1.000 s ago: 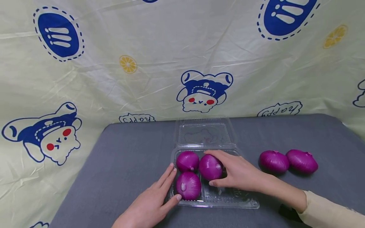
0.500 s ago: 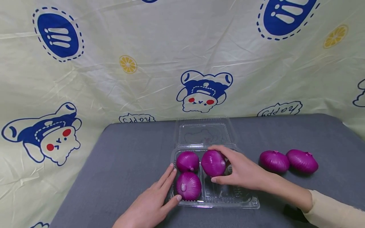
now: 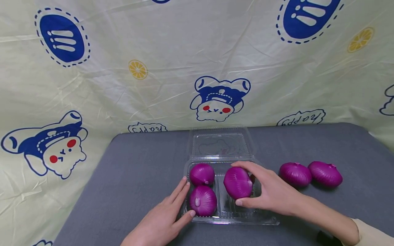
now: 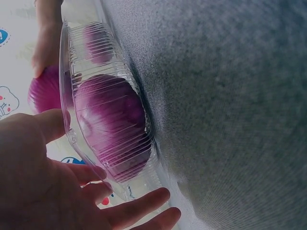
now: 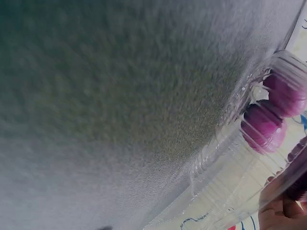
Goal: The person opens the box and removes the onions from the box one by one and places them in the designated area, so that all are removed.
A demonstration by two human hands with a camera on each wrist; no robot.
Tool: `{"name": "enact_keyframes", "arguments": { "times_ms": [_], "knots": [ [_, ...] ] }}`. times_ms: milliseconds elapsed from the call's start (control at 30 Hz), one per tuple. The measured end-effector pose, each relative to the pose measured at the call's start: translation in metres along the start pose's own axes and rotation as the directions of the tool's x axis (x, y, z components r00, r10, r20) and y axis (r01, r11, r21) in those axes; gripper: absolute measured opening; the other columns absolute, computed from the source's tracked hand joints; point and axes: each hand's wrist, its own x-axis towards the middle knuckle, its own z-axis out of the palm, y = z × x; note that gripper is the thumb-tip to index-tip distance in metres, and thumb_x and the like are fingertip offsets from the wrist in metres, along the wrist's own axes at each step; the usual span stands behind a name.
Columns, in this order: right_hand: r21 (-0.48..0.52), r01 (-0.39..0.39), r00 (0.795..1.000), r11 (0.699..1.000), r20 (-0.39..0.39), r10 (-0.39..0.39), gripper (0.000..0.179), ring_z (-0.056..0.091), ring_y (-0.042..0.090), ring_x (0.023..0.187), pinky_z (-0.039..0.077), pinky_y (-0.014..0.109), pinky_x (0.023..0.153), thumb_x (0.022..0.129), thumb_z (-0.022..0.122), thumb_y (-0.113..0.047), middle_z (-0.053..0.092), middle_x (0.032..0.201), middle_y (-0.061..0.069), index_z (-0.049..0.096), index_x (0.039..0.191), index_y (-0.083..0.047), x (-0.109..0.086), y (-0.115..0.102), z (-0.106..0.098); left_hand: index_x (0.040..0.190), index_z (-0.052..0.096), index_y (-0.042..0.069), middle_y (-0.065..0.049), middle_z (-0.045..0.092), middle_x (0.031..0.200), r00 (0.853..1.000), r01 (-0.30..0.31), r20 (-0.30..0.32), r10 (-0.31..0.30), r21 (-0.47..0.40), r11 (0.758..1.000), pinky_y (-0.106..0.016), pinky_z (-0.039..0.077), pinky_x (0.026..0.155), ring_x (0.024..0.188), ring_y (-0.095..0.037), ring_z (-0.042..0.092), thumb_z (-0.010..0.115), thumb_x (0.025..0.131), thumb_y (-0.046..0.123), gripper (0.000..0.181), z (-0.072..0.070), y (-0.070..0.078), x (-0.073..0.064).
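Note:
A red onion [image 3: 238, 183] is held between the thumb and fingers of my right hand [image 3: 271, 189], over the right half of a clear plastic clamshell box [image 3: 237, 221]. Two more onions sit in the box's left half, a back onion [image 3: 202, 174] and a front onion [image 3: 203, 201]. My left hand [image 3: 163, 215] rests against the box's left side with its fingers extended. In the left wrist view, the thumb and fingertips of the left hand [image 4: 72, 177] lie along the box rim. The right wrist view catches the right hand [image 5: 283, 206] only at its edge.
Two loose onions lie side by side right of the box, a nearer-left onion [image 3: 295, 175] and a right onion [image 3: 325, 174]. The clear lid [image 3: 220, 141] lies folded back behind the box. A grey cloth [image 3: 138, 164] covers the table, and a printed curtain [image 3: 172, 95] hangs behind.
My right hand has moved the held onion rightward, away from the two onions on the left; it rose slightly, then came nearer. The left hand has stayed at the box's side.

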Motion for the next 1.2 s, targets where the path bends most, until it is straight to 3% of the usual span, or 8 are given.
{"name": "enact_keyframes", "arguments": {
  "times_ms": [267,500,667,1200],
  "knots": [
    [-0.029,-0.059,0.997,0.998,-0.047,0.058,0.077,0.061,0.009,0.099,0.056,0.033,0.073,0.073,0.084,-0.046,0.059,0.124,-0.013,0.045,0.138,-0.039,-0.017,-0.002,-0.007,0.159,0.02,0.022,0.01,0.01,0.164,1.0,-0.019,-0.011,0.019,0.005,1.0,-0.054,0.041,0.102,0.139,-0.026,0.038,0.038,0.097,0.066,0.078,0.0,0.0,-0.001],
    [-0.044,-0.012,0.994,0.999,-0.113,0.007,0.079,0.062,0.006,0.094,0.056,0.032,0.079,0.07,0.089,-0.039,0.059,0.122,-0.015,0.048,0.136,-0.035,-0.029,0.003,-0.012,0.159,0.02,0.022,0.01,0.009,0.164,1.0,-0.022,-0.013,0.022,0.009,1.0,-0.053,0.042,0.101,0.138,-0.025,0.038,0.037,0.097,0.067,0.078,0.0,0.0,-0.001],
    [-0.034,-0.037,0.99,0.999,-0.138,0.032,0.081,0.061,0.008,0.095,0.055,0.031,0.08,0.067,0.091,-0.037,0.059,0.121,-0.014,0.048,0.136,-0.036,-0.036,0.002,-0.018,0.159,0.021,0.02,0.009,0.01,0.164,0.998,-0.042,-0.039,0.042,0.016,0.999,-0.052,0.041,0.103,0.138,-0.026,0.039,0.037,0.099,0.064,0.076,0.0,0.0,-0.003],
    [-0.063,0.001,0.985,0.998,-0.174,-0.012,0.087,0.059,0.007,0.102,0.052,0.02,0.082,0.06,0.097,-0.028,0.051,0.124,-0.014,0.047,0.132,-0.028,-0.055,0.005,-0.038,0.159,0.019,0.023,0.009,0.009,0.164,0.999,0.018,0.033,-0.017,-0.009,1.0,-0.054,0.044,0.099,0.139,-0.026,0.037,0.039,0.094,0.07,0.082,-0.001,-0.001,0.002]
  ]
}}
